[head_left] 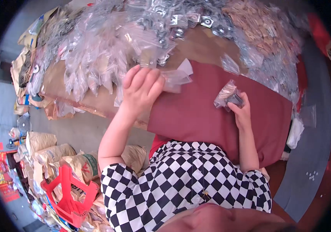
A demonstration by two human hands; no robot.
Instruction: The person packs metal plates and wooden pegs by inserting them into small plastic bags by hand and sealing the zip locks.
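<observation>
My left hand (144, 87) is closed over the table, its fingers curled around a clear plastic bag (176, 80) that sticks out to the right. A white corner (186, 67) of paper or film shows beside that bag. Over the maroon sheet (196, 116), my right hand (242, 110) grips a small clear packet (226, 94) between thumb and fingers. Inside the packet are brownish pieces and a dark part that I cannot make out exactly. Left of and beyond my left hand lies a pile of filled clear bags (95, 58).
Bagged metal parts (204, 21) and bagged tan pieces (258, 27) are heaped at the back. Brown cardboard (212, 42) lies under them. A red plastic stool (70, 203) and paper sacks (59, 154) stand at lower left. Small white pieces (311, 175) lie on a grey strip (308, 154).
</observation>
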